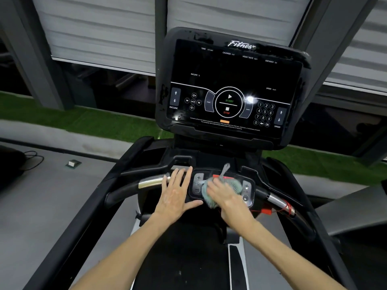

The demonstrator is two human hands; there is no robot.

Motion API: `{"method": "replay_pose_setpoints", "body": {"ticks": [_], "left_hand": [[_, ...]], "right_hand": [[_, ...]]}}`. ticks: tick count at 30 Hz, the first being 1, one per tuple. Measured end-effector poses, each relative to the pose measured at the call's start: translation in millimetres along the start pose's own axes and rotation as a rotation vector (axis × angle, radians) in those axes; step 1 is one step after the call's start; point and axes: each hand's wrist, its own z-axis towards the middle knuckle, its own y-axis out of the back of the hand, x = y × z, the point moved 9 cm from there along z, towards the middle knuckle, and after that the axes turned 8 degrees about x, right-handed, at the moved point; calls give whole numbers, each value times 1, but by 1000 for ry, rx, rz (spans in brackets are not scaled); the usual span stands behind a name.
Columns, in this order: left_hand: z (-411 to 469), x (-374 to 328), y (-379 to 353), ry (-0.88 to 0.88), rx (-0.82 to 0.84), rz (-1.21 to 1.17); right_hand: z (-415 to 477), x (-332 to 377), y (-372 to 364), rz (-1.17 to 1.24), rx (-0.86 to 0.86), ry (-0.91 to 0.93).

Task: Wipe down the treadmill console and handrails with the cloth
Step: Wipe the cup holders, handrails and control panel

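Observation:
The black treadmill console (pixel 232 80) with its dark touch panel stands ahead of me. Below it a small control pad (pixel 199 181) sits in the middle of the front handrail (pixel 150 182). My right hand (pixel 226 195) presses a pale green striped cloth (pixel 234 184) onto that pad; the cloth is blurred. My left hand (pixel 178 191) lies flat with fingers spread on the handrail just left of the pad, holding nothing. A red safety clip and cord (pixel 270 210) hang by the right handrail grip (pixel 280 203).
Black side rails (pixel 62 237) run back on both sides of the belt (pixel 188 258). A green turf strip (pixel 88 122) and shuttered windows lie beyond the console. A cable (pixel 33 160) and a small floor box (pixel 73 163) lie on the grey floor at left.

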Motion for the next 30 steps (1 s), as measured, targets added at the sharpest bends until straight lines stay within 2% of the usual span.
{"method": "replay_pose_setpoints", "body": {"ticks": [2,4,6,11,14,17,20,24,27,30], "left_hand": [[0,0,0,-4,-4,3],[0,0,-1,-11,-7,3],[1,1,-1,-18,-9,4],[2,2,1,-36,-10,-11],[1,7,-1,-21,49,29],[-2,17,1,52,82,85],[-2,19,-2,79,87,61],[0,18,-3,66,63,41],[-1,19,0,60,51,35],[-3,19,-2,64,111,59]], "right_hand": [[-16,15,-14,16,83,108],[-17,11,-15,41,120,139],[-1,0,-1,48,81,125],[33,-15,32,51,-76,-41],[12,15,2,3,-7,78],[-8,29,0,80,-10,172],[9,19,21,10,-43,130],[45,-3,28,43,-55,-8],[39,8,9,24,-13,12],[11,31,-25,4,109,144]]}}
